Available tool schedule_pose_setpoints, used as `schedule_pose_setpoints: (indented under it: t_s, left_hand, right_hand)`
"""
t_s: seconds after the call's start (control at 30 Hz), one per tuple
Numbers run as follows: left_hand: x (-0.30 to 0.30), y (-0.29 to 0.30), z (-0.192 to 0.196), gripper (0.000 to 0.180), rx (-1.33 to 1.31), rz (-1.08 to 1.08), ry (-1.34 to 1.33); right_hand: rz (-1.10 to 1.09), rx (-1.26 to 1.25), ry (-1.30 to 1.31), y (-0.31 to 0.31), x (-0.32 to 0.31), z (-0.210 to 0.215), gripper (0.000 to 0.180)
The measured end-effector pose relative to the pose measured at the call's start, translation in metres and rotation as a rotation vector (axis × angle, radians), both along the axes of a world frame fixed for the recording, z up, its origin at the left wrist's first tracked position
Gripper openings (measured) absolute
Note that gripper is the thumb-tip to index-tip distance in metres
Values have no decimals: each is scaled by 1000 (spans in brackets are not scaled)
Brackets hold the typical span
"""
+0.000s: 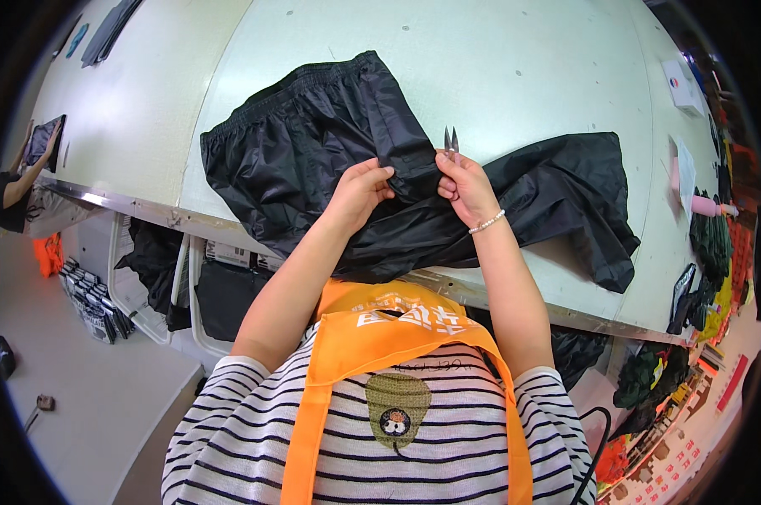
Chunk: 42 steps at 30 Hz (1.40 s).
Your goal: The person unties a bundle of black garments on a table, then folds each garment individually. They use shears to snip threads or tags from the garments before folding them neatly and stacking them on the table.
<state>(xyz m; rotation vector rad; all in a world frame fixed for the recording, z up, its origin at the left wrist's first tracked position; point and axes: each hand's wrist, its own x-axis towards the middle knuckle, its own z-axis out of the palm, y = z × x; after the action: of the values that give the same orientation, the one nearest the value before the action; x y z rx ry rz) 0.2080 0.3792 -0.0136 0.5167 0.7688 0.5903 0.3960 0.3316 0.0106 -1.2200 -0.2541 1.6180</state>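
Observation:
Black trousers (300,147) of thin, slightly shiny fabric lie across the table in front of me. Their gathered elastic waistband is at the far left, and a leg stretches out to the right. My left hand (360,194) pinches the cloth near the middle, thumb against bent fingers. Close to it, my right hand (466,187) is closed around small thread snips (451,141), whose two pointed blades stick up, slightly apart. The fingers of that hand also meet the edge of the cloth; whether they grip it I cannot tell.
Under the pale table (515,50), crates (141,295) with dark garments stand at the left. Another person's hands (54,135) hold a dark folded item at the far left. A white box (682,88) and a pink bottle (707,206) are on the right, near piled clothes.

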Motion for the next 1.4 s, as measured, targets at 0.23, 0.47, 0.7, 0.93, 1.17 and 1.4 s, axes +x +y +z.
schedule_pose_setpoints:
  t_s: [0.23, 0.47, 0.7, 0.93, 1.17, 1.4]
  left_hand:
    - [2, -3, 18, 15, 42, 2, 146]
    - [-11, -7, 28, 10, 42, 45, -21]
    - [-12, -8, 31, 10, 151, -9, 1]
    - [-10, -4, 39, 8, 0, 71, -85]
    - [-9, 0, 48, 13, 18, 134, -83]
    - [-7, -3, 53, 10, 235, 65, 105]
  right_hand:
    - [-216, 297, -869, -1, -21, 2, 26]
    - [111, 405, -1054, -11, -49, 53, 20]
    - [81, 532, -1213, -1, -57, 44, 10]
    - [-67, 315, -682, -5, -52, 33, 18]
    - [-44, 386, -1056, -37, -47, 47, 19]
    - [23, 464, -1271, -27, -60, 63, 20]
